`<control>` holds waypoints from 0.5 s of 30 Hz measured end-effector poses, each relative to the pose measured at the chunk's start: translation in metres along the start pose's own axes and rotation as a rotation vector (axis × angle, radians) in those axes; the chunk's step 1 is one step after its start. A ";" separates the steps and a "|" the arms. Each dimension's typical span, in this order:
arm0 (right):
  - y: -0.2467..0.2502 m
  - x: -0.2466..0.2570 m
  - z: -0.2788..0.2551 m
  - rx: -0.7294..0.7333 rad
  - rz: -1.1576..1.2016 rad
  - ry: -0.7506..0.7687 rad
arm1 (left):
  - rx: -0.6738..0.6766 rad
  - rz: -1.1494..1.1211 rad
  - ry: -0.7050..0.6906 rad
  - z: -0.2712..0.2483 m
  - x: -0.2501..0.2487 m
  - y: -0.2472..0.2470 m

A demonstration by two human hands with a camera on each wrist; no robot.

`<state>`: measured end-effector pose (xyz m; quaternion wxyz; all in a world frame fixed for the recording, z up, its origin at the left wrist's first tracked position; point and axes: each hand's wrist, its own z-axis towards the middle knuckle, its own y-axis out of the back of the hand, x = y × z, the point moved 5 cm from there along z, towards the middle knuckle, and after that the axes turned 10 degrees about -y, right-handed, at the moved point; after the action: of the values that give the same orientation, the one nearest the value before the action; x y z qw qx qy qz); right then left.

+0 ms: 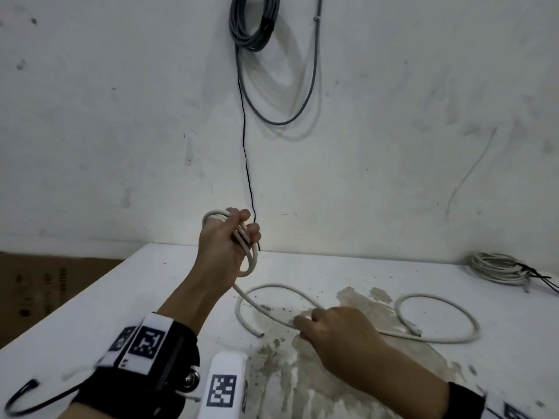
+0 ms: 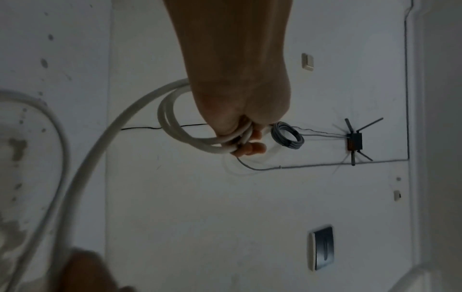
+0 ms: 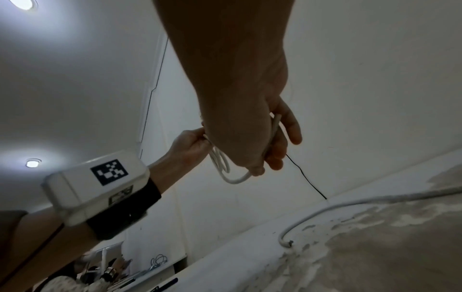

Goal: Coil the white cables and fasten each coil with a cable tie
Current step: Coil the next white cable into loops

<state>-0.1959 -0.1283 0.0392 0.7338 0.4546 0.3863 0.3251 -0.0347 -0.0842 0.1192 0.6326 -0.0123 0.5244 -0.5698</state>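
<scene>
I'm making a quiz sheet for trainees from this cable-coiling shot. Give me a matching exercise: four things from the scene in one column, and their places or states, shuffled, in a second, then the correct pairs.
Things
1. left hand
2. right hand
3. finished white coil
4. grey cable coil

Places or states
A. hangs on the wall
B. lies at the table's far right, by the wall
C. raised, gripping a few white loops
D. low on the table, pinching the loose white cable

Pairs: 1-C, 2-D, 3-B, 4-A
</scene>
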 end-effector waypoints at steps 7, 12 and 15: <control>0.035 -0.021 0.001 -0.390 -0.033 -0.014 | 0.440 0.898 -0.163 -0.024 0.018 -0.004; 0.054 -0.032 -0.002 -0.515 -0.065 0.055 | 0.629 1.194 -0.031 -0.034 0.037 -0.002; 0.061 -0.038 0.001 -0.594 -0.054 0.085 | 0.740 1.300 0.001 -0.041 0.044 -0.007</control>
<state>-0.2213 -0.1375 0.1062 0.8263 0.1957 0.3166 0.4227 -0.0766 -0.0956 0.0765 0.8044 0.5142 0.2000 -0.2202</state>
